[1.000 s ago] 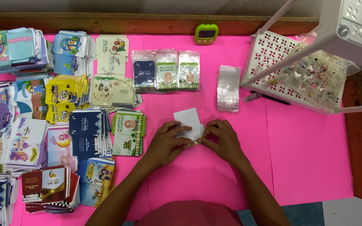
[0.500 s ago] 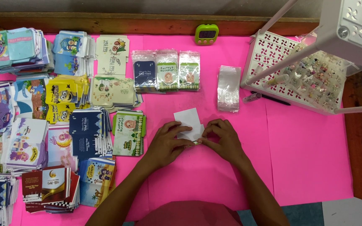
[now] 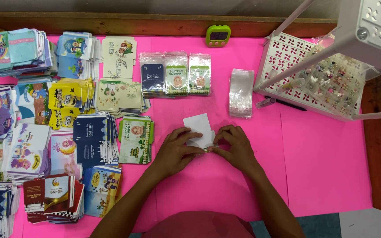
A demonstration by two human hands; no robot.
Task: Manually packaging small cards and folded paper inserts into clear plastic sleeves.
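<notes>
Nothing has shifted: left hand [image 3: 177, 152] and right hand [image 3: 237, 147] still pinch the white card [image 3: 199, 130] shut; three bagged packets [image 3: 175, 80] finished, stacks [image 3: 45, 132] remain.

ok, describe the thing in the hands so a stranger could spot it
On the pink table cover, go to the bare middle, right of the card stacks. Left hand and right hand pinch a white paper piece. It is the only blank, unprinted sheet there.
</notes>
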